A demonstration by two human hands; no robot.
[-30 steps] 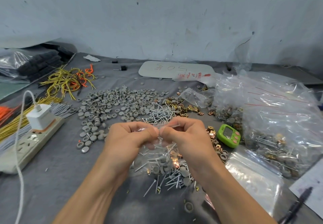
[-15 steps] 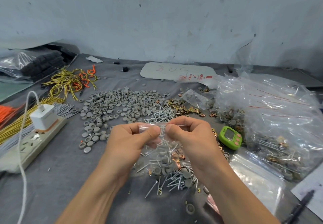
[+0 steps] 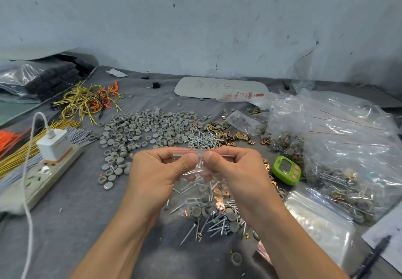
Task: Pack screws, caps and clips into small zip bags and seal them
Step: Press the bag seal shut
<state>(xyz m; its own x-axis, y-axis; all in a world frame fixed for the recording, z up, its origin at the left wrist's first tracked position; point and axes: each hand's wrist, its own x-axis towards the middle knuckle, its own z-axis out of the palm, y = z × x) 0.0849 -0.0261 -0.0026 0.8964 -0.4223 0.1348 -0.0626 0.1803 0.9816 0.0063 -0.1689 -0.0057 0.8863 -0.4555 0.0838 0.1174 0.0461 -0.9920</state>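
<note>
My left hand (image 3: pixel 158 170) and my right hand (image 3: pixel 237 170) pinch the top zip strip of a small clear zip bag (image 3: pixel 202 191), thumbs nearly touching at its middle. The bag hangs below my fingers and holds screws, grey caps and copper clips. Under it lie loose screws (image 3: pixel 217 224) on the grey cloth. Behind my hands are a wide spread of grey caps (image 3: pixel 139 130), a pile of screws (image 3: pixel 202 140) and brass and copper clips (image 3: pixel 230 134).
Filled clear bags (image 3: pixel 339 148) heap at the right, with a green timer (image 3: pixel 286 170) beside them and empty bags (image 3: pixel 319 217) in front. A power strip with a white charger (image 3: pixel 53 144) sits left, near yellow wires (image 3: pixel 87 100). A pen (image 3: pixel 374 254) lies at the lower right.
My hands have stayed on the bag's zip strip, with the thumbs sliding slightly apart and then together along it. The bag hangs a little lower and fuller in view.
</note>
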